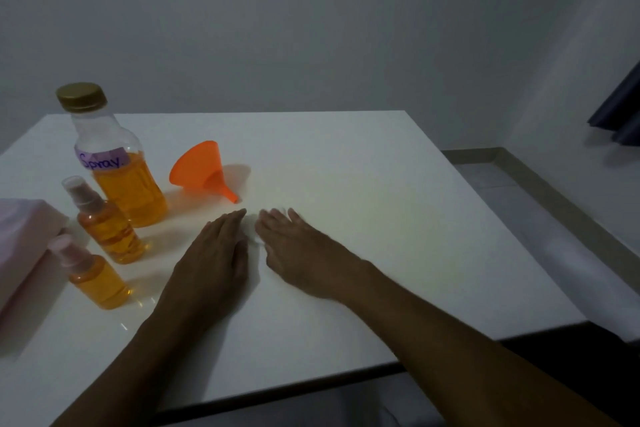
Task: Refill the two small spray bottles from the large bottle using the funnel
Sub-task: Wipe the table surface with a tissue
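Bench (346, 184), white. Large bottle (119, 163): upright, capped, far left. Two spray bottles (107, 229) (93, 277): capped, in front of large bottle. Funnel (201, 168): on side, right of large bottle. Left hand (211, 260), right hand (298, 253): grip flat, fingers extended, palms on bench, holding nothing.

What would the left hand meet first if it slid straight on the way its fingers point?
Most likely the funnel. The left hand lies flat on the table, fingers pointing up and slightly right, and the spout tip lies just beyond the fingertips. It could narrowly pass the tip; depth is unclear.
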`<state>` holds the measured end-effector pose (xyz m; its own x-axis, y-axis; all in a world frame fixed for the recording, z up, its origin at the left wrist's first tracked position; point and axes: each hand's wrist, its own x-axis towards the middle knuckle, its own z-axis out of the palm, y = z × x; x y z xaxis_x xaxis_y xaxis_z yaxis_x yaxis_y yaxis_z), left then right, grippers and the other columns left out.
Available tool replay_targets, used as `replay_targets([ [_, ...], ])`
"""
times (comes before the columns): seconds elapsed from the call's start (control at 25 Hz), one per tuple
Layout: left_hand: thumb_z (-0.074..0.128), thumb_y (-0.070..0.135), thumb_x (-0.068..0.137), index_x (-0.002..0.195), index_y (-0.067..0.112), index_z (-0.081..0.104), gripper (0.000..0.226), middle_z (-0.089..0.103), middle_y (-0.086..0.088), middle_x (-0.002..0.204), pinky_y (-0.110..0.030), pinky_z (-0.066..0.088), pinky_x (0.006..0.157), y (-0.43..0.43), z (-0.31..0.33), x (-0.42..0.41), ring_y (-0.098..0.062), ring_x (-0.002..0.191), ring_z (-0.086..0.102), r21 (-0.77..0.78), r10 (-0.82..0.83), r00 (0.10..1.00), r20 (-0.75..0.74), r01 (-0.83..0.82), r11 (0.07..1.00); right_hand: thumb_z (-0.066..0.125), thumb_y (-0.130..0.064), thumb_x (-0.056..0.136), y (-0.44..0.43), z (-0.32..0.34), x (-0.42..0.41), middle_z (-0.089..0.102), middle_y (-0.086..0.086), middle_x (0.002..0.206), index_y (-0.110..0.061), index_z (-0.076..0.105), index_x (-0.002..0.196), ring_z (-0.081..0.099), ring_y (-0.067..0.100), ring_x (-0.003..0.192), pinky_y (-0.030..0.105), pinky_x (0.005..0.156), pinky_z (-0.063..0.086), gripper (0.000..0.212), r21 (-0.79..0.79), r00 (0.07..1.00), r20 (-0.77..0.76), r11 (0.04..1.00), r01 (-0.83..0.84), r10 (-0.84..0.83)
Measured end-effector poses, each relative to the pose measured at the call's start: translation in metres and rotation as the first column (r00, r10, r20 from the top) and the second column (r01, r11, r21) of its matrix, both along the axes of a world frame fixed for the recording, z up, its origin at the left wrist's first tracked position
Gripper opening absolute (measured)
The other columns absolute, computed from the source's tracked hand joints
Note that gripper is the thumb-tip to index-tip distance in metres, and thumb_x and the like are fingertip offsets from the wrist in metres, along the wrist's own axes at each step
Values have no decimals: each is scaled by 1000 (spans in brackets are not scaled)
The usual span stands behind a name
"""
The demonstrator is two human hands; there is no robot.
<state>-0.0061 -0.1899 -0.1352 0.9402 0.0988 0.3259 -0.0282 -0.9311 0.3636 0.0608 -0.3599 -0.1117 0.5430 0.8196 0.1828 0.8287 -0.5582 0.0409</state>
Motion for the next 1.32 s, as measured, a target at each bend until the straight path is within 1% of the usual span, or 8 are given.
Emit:
replay_targets([
  [0.24, 32, 33, 97, 141, 10, 43, 51, 52, -13, 141, -41, 34, 110, -2, 3, -5, -28, 130, 48, 12, 14, 1000, 27, -15, 1000, 55, -7, 91, -75, 10, -12, 50, 23, 146, 7, 50, 138, 47, 34, 137, 50, 117, 30, 49, 42, 998, -53, 999, -14, 16],
  [0.4, 31, 32, 96, 141, 8, 44, 52, 51, -16, 141, -44, 34, 111, -5, 6, -6, -30, 130, 47, -14, -2, 1000, 24, 3, 1000, 54, -16, 96, -123, 15, 0, 51, 10, 149, -6, 58, 135, 42, 23, 142, 41, 121, 25, 40, -84, 996, -73, 995, 50, -56],
  [0.56, 32, 30, 96, 138, 5, 46, 50, 54, -17, 137, -44, 35, 110, -5, 7, -5, -31, 127, 50, -13, 2, 999, 45, -1, 1000, 43, -32, 103, -144, 29, 10, 39, -17, 153, -30, 45, 147, 29, -3, 145, 28, 122, 21, 43, 334, 861, -495, 889, 313, -117],
  [0.64, 33, 30, 96, 137, 5, 47, 50, 55, -17, 137, -43, 34, 109, -5, 5, -4, -30, 127, 51, -3, 6, 998, 60, -6, 1000, 44, -20, 104, -145, 41, 16, 45, -16, 150, -30, 48, 145, 35, -6, 141, 25, 119, 28, 43, 489, 853, -507, 773, 403, -124],
  [0.76, 33, 31, 96, 138, 7, 46, 50, 54, -15, 138, -40, 32, 109, -1, -1, -2, -29, 128, 50, 17, 7, 998, 66, -8, 1000, 51, -9, 101, -135, 45, 14, 42, -14, 153, -27, 47, 146, 31, -2, 144, 26, 121, 25, 48, 334, 866, -491, 896, 292, -99],
  [0.92, 33, 32, 97, 137, 10, 46, 47, 57, -14, 134, -39, 34, 107, 2, -5, 0, -28, 124, 52, 20, 8, 996, 91, -10, 1000, 34, -33, 107, -105, 15, -6, 15, -7, 166, -19, 24, 157, 6, 1, 150, 25, 123, 8, 53, -31, 924, -377, 998, 61, -68],
  [1.08, 35, 31, 97, 136, 10, 47, 45, 58, -14, 133, -39, 35, 106, 1, -7, 0, -28, 123, 54, 26, 11, 994, 106, -14, 1000, 18, -46, 106, -90, 5, -10, 0, 1, 168, -14, 7, 159, -3, 11, 153, 33, 125, 4, 63, -86, 979, -173, 992, 91, -105],
  [1.32, 34, 29, 96, 136, 6, 48, 48, 56, -16, 136, -41, 33, 109, -2, 0, -3, -29, 127, 51, 18, -2, 996, 84, 1, 1000, 13, -44, 106, -92, -1, 0, -1, 3, 168, -11, 3, 159, -4, 11, 153, 34, 125, -1, 63, -71, 961, -197, 980, 185, -196],
])
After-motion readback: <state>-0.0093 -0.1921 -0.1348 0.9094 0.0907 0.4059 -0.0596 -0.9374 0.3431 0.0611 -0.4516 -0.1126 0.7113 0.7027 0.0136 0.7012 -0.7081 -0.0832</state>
